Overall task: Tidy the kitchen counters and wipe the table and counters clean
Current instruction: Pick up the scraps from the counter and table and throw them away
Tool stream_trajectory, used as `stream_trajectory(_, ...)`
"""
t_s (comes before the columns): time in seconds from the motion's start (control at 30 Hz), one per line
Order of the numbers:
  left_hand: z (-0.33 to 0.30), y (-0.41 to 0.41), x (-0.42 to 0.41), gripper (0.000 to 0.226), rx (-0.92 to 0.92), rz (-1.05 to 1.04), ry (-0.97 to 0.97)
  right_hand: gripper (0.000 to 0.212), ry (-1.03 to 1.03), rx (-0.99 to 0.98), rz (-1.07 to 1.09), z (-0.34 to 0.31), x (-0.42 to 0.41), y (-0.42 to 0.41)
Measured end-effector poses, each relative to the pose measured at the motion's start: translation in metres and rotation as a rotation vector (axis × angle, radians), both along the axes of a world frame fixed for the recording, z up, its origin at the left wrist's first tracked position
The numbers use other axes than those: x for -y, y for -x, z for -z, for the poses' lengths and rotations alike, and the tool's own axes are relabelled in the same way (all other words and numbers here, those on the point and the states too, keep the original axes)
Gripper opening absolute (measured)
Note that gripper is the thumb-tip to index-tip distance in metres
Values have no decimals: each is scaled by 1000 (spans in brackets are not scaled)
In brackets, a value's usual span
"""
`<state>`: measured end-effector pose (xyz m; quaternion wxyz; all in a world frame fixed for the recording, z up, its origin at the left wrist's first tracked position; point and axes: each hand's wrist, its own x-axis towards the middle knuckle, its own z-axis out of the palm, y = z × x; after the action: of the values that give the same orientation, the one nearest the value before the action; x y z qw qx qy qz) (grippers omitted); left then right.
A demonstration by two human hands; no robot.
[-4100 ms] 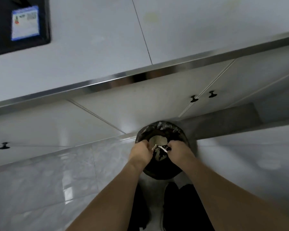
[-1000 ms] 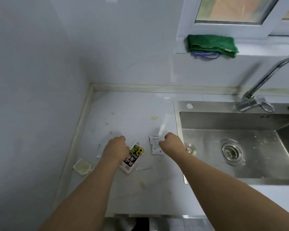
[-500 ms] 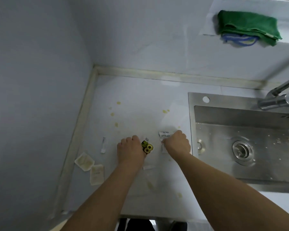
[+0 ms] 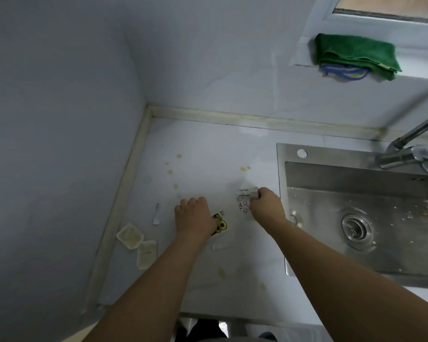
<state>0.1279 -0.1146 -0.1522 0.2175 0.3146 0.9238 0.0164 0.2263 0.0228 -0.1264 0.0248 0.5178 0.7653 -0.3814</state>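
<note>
**Listener:** What has changed since a moment ago?

**Me:** Very little. Half a second back my hands were in nearly the same spots on the white counter [image 4: 208, 149]. My left hand [image 4: 194, 215] has slid a touch left, so more of the black and yellow printed packet [image 4: 220, 224] shows at its right edge. Four seconds ago I was bent over a bin on the floor instead.

**Listener:** Where is the litter relative to your hands?

**Me:** The printed packet lies partly under my left hand. A small white printed wrapper [image 4: 244, 199] sits at the fingertips of my right hand [image 4: 265, 206], just left of the steel sink [image 4: 356, 174]. To the left of my left hand is a narrow white sachet [image 4: 158, 213], and nearer the wall an open sauce tub [image 4: 129, 235] with its peeled lid [image 4: 146, 253] beside it. A thin white strip [image 4: 220, 246] lies below the packet. Yellowish spots dot the counter.

**Listener:** And the hands themselves?

**Me:** My left hand lies palm down, fingers curled on the packet. My right hand is closed, pinching the wrapper's right edge. A green cloth [image 4: 356, 54] rests on the window ledge, well apart.
</note>
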Motion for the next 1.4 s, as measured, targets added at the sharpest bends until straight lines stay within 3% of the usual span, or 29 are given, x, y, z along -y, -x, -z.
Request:
stream_trajectory(0.1,2,-11,-1,47,-55,79,106,19,-30,12,-23,-7,-3,-10)
stream_trajectory(0.4,6,-9,-10,9,53,108,115,17,49,-2,16,-7,-2,-43)
stream_trajectory(0.57,-14,4,3,10,111,-255,-46,15,109,13,-81,-11,6,-38)
stream_trajectory(0.67,-22,22,22,12,81,-456,-44,12,114,23,-210,-16,19,-23)
stream_trajectory(0.87,-16,51,60,25,59,-674,33,33,108,26,-372,-24,46,11)
stream_trajectory(1.13,-12,48,59,25,-89,-530,69,32,44,104,-440,-17,54,29)
stream_trajectory(1.4,2,43,61,24,-68,-537,69,25,14,146,-461,-10,59,36)
